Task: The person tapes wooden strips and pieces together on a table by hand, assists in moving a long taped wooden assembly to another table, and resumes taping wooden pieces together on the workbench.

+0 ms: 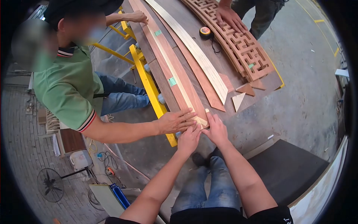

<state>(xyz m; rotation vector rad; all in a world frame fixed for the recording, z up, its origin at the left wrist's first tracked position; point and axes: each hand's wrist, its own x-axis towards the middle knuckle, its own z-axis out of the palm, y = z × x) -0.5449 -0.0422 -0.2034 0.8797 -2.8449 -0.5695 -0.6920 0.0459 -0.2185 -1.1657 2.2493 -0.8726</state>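
Note:
A long, reddish-brown curved wooden board (191, 89) lies lengthwise on the table, with a pale wood strip (179, 83) along its top. Pieces of green tape (172, 81) cross the strip. My left hand (189, 140) is closed on the near end of the board, its fingertips beside the end of the strip. Around the board's right corner, my right hand (217, 129) grips with the index finger along the side edge. A co-worker's hand (176, 121) presses flat over the strip, just touching my left fingers; that person's other hand (138, 17) rests farther up the board.
Beside the board lie a pale curved plank (197, 48), triangular offcuts (238, 100), a tape measure (205, 32) and carved lattice panels (242, 48). Another person's hand (232, 18) rests on the lattice. A yellow frame (153, 93) edges the table; a fan (50, 184) stands lower left.

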